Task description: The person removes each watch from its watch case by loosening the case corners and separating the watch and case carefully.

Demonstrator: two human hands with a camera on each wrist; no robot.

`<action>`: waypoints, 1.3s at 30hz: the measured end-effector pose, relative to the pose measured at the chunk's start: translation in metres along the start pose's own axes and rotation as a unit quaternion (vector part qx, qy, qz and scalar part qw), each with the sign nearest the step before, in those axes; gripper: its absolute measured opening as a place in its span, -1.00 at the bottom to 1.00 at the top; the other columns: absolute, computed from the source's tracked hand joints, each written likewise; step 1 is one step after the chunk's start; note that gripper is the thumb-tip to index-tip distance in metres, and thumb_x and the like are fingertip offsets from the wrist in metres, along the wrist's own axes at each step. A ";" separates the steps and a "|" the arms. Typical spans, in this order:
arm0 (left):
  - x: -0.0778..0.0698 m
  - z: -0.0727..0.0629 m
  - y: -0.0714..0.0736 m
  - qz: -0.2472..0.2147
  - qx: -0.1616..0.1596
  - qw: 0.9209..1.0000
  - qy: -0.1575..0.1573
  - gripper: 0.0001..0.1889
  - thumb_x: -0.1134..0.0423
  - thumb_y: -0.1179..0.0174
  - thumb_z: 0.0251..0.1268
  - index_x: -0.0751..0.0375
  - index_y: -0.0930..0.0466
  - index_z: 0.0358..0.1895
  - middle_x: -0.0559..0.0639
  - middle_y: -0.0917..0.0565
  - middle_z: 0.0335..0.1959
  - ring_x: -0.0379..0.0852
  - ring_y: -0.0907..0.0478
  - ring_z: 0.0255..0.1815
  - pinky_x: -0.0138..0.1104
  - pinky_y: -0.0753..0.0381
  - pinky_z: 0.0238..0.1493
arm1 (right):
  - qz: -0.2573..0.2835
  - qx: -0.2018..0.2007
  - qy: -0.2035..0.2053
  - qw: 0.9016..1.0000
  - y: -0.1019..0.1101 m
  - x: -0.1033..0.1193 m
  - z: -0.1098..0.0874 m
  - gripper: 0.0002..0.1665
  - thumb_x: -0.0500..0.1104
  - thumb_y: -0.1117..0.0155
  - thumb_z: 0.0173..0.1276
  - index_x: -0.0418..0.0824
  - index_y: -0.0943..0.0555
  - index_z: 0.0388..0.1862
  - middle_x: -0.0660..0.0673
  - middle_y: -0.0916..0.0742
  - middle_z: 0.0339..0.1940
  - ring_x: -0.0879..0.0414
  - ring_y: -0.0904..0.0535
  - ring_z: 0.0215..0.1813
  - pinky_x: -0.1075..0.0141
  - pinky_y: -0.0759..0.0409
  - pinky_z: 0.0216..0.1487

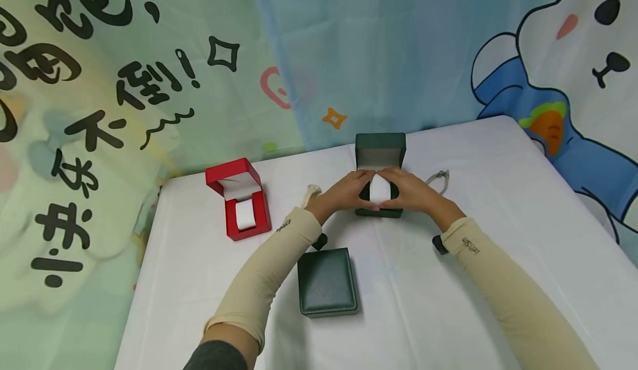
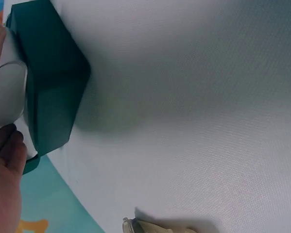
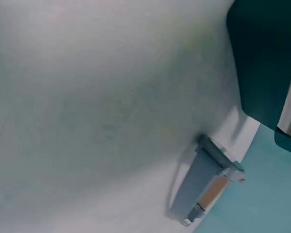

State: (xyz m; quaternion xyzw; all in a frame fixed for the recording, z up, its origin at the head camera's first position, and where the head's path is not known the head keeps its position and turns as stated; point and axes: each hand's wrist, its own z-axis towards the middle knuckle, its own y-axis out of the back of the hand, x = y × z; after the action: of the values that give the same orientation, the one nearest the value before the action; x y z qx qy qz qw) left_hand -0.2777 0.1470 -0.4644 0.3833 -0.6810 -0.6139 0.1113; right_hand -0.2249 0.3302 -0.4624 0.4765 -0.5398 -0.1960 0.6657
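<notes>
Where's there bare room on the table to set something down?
Bare cloth shows right of the grey watch, on the near side of the red box, and between the closed green box and the right sleeve. It's crowded around the open green box, with the left hand and right hand at its white cushion.

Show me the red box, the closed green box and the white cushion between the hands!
Red box [image 1: 262, 212]: head view, on the right side of its base.
Closed green box [image 1: 327, 281]: head view, on top of its lid.
White cushion [image 1: 380, 189]: head view, on its middle.
</notes>
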 end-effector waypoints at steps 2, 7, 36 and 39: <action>0.000 0.002 0.000 0.021 -0.001 1.000 -0.004 -0.10 -0.17 -0.18 0.08 0.19 -0.02 0.41 0.07 -0.20 0.38 -0.04 -0.15 0.38 -0.29 -0.18 0.35 | 0.007 0.008 -0.006 1.000 -0.001 -0.002 0.001 -0.09 -0.10 -0.39 0.08 -0.47 -0.20 0.31 -0.43 -0.33 0.28 -0.32 -0.25 0.28 -0.15 -0.29 0.19; 0.001 0.003 -0.002 0.072 0.005 0.997 -0.011 -0.14 -0.20 -0.14 0.09 0.19 -0.09 0.39 0.02 -0.23 0.37 -0.05 -0.16 0.38 -0.30 -0.14 0.37 | 0.014 0.034 -0.020 0.999 -0.007 -0.006 0.004 -0.04 -0.04 -0.38 0.08 -0.44 -0.17 0.33 -0.42 -0.30 0.31 -0.33 -0.21 0.31 -0.16 -0.27 0.21; 0.054 -0.097 0.031 -0.085 -0.060 0.994 0.027 -0.37 -0.03 -0.07 0.27 0.18 -0.21 0.34 0.07 -0.25 0.35 -0.03 -0.15 0.38 -0.24 -0.11 0.39 | 0.021 -0.014 -0.044 0.999 -0.013 0.057 -0.009 -0.04 0.13 -0.21 0.22 -0.32 -0.06 0.41 -0.37 -0.13 0.42 -0.29 0.06 0.44 -0.26 -0.02 0.29; 0.061 -0.133 0.027 -0.114 -0.074 0.990 0.035 -0.37 0.01 -0.10 0.26 0.21 -0.22 0.33 0.10 -0.26 0.34 -0.02 -0.17 0.37 -0.23 -0.15 0.37 | 0.021 -0.006 -0.018 1.000 -0.016 0.086 -0.010 -0.08 0.11 -0.19 0.25 -0.30 -0.07 0.41 -0.34 -0.13 0.43 -0.26 0.05 0.45 -0.25 -0.03 0.29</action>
State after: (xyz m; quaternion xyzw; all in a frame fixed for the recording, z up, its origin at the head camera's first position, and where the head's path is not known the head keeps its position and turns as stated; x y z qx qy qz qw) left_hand -0.2465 0.0053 -0.4298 0.4700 -0.5817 -0.6574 0.0923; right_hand -0.1828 0.2601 -0.4298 0.4579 -0.5600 -0.1935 0.6628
